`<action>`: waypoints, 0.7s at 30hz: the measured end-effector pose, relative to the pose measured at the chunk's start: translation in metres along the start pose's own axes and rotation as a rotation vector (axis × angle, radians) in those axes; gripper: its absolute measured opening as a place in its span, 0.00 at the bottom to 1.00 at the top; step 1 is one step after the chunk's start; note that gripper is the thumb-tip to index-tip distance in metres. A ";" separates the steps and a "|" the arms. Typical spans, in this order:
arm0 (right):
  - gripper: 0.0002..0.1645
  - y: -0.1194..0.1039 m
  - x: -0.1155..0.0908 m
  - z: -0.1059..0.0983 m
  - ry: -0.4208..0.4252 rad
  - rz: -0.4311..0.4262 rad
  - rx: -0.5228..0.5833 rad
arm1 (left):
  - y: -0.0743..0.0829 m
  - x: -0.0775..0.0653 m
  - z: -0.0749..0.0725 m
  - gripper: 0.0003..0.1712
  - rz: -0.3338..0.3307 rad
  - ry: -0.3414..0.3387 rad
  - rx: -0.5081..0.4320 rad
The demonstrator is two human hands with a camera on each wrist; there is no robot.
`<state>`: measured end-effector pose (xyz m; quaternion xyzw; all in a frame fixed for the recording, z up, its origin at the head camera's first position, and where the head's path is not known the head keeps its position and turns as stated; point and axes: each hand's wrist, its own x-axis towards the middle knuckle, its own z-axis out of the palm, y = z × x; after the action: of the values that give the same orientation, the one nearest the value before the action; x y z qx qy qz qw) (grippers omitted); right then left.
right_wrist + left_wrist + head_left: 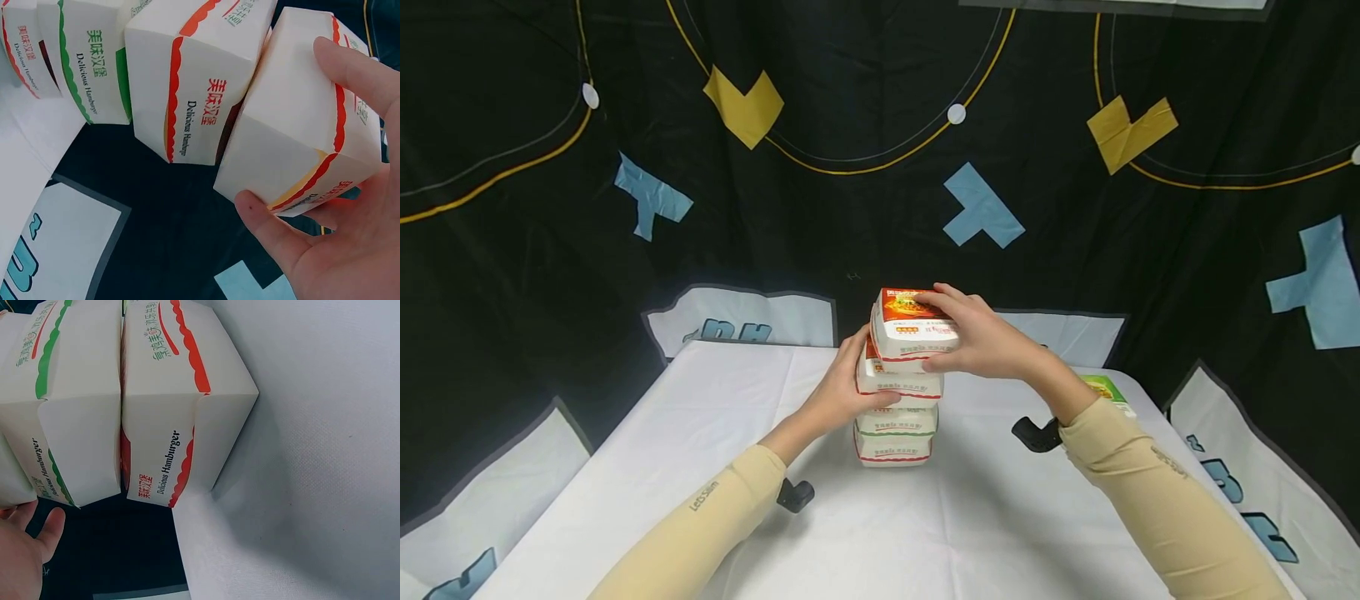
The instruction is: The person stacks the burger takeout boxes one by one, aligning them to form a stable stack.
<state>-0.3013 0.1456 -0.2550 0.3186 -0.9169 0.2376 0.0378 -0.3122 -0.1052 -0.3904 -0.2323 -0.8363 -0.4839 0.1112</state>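
Several white hamburger boxes form a stack on the table. The lowest box [893,452] has red trim, and a green-trimmed box [897,421] sits directly on it. My left hand [837,387] grips the red-trimmed box [901,383] above those, thumb along its front and fingers at its left side. At the top, my right hand [988,340] holds another red-trimmed box [281,119], its fingers over the printed lid and thumb low on the front. This top box is slightly tilted and set off to the right; whether it touches the box below is unclear.
A green-lidded box [1107,388] lies at the table's far right, partly behind my right forearm. The white-covered table [850,550] ends at a black curtain [865,242]. Black curved pieces [1036,435] jut out by both wrists.
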 end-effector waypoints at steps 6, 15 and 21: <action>0.53 -0.003 0.003 0.002 0.002 -0.007 -0.022 | 0.000 0.001 0.000 0.63 0.003 0.001 0.000; 0.53 -0.007 0.007 0.006 -0.005 -0.004 -0.025 | -0.002 0.005 0.000 0.68 0.056 -0.012 -0.074; 0.53 -0.008 0.008 0.008 0.004 0.000 -0.035 | -0.002 0.003 0.001 0.69 0.064 -0.009 -0.093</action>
<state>-0.3022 0.1323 -0.2566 0.3175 -0.9208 0.2221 0.0450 -0.3164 -0.1044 -0.3914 -0.2662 -0.8055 -0.5174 0.1119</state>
